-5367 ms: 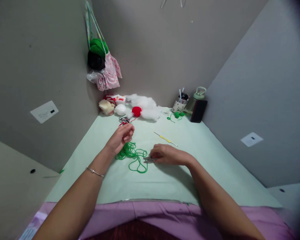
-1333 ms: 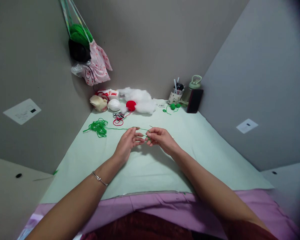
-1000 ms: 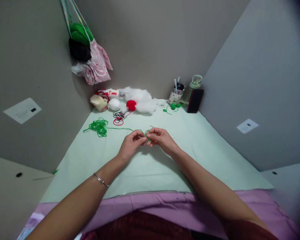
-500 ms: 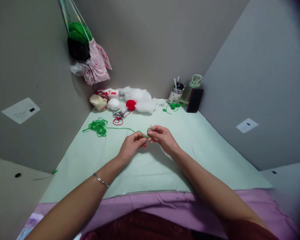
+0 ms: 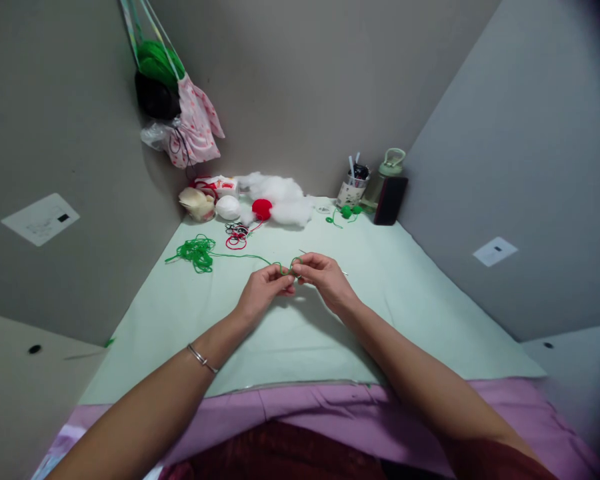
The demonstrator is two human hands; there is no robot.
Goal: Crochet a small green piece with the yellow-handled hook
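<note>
Above the middle of the cloth-covered table, my left hand (image 5: 269, 285) pinches green yarn (image 5: 245, 256) between thumb and forefinger. Just to its right, my right hand (image 5: 325, 277) has its thumb and forefinger closed on a small loop of the same yarn. A thin crochet hook (image 5: 346, 273) lies within the right hand, one end showing past the knuckles and the fine tip above the fingers. From my left fingers the strand runs leftward to a loose green yarn tangle (image 5: 196, 254) on the table. Fingers hide the details of the loop.
Along the back stand a white yarn ball (image 5: 228, 208), a red ball (image 5: 262, 209), white stuffing (image 5: 285, 193), small green balls (image 5: 347, 211), a pen cup (image 5: 351, 193), a bottle (image 5: 375, 190) and a phone (image 5: 391, 200). Red and black yarn scraps (image 5: 237, 235) lie nearer. Bags (image 5: 195, 120) hang at left.
My right fingers have shifted slightly left, closer to my left fingertips, and the yarn loop between them has changed shape. The hook's rear end now shows beside my right hand.
</note>
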